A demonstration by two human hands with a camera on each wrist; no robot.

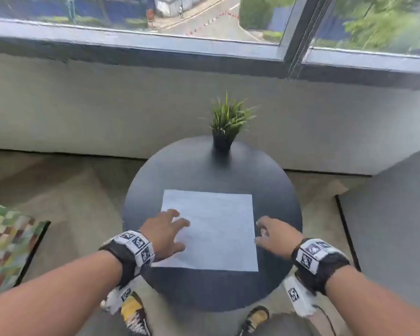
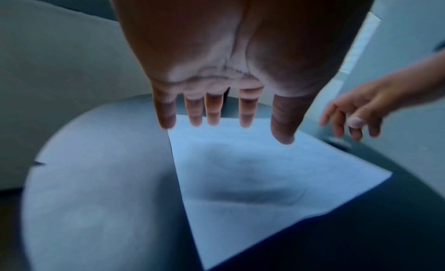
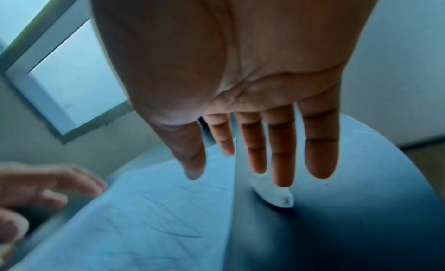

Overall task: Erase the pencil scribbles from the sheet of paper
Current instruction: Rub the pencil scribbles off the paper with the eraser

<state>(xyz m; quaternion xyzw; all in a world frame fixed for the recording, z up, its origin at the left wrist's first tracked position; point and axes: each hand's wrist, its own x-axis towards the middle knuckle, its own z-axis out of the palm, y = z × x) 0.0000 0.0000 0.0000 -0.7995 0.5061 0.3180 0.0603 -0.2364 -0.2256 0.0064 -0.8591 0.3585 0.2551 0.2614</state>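
The sheet of paper [image 1: 207, 229] lies between your hands, its pencil scribbles [image 3: 154, 214] unerased. Your left hand [image 1: 164, 232] hovers spread over its near-left part; your right hand [image 1: 275, 235], fingers straight and empty, reaches over the eraser [image 3: 274, 196] beside the paper's right edge. All the erasing remains.

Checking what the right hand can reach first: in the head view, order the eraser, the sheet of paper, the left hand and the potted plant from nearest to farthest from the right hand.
1. Eraser: on the table just under the right hand fingers.
2. Sheet of paper: its right edge lies beside that hand.
3. Left hand: across the sheet, on its left side.
4. Potted plant: at the table's far edge.
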